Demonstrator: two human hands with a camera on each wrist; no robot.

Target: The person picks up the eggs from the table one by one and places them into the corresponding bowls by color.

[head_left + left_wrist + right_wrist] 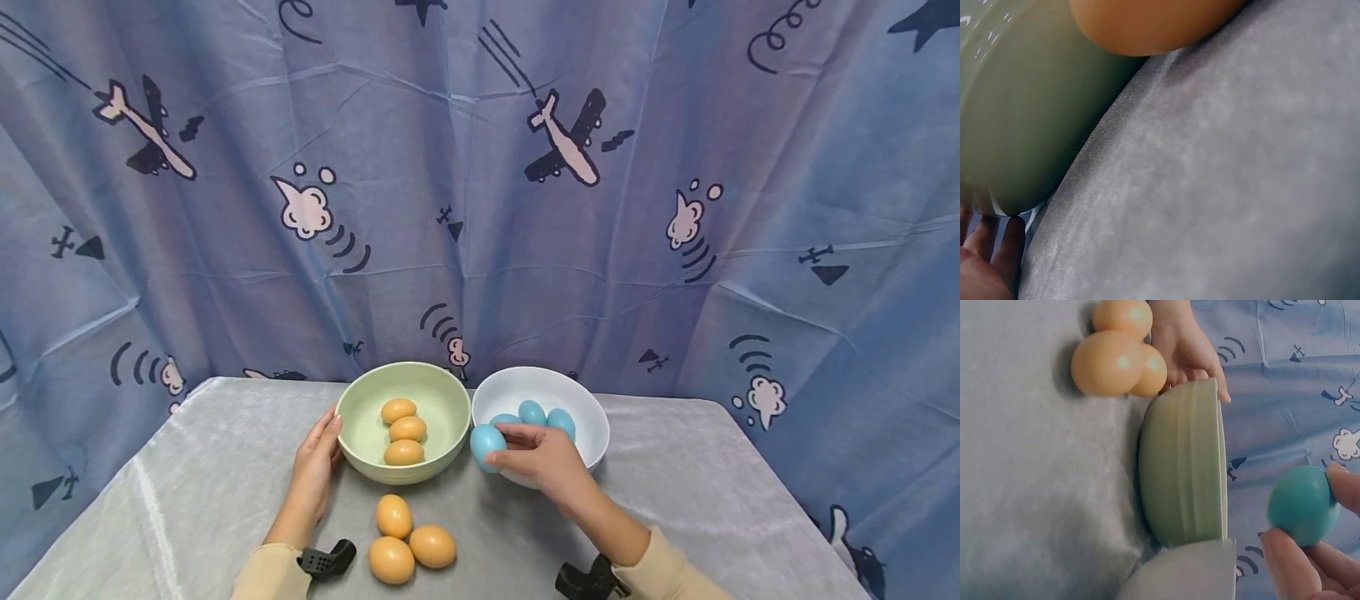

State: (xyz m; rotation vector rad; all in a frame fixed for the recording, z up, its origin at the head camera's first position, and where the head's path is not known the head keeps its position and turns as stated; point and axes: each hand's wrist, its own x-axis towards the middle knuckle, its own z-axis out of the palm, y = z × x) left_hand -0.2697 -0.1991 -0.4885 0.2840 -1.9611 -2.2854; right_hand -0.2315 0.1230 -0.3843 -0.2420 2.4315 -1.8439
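My right hand (553, 465) pinches a blue egg (487, 447) between thumb and fingers, over the near left rim of the white bowl (592, 446). In the right wrist view the held egg (1300, 503) is above rim height. Several blue eggs (532, 412) lie inside the white bowl, partly hidden by my hand. My left hand (315, 467) rests against the left side of the light green bowl (360, 454), fingers fairly straight along its wall. Three orange eggs (407, 429) lie in a row in the green bowl.
Three more orange eggs (432, 547) sit clustered on the grey cloth-covered table (187, 500), in front of the green bowl. The two bowls stand side by side near the back edge. Behind them hangs a blue curtain (405, 208) with printed planes.
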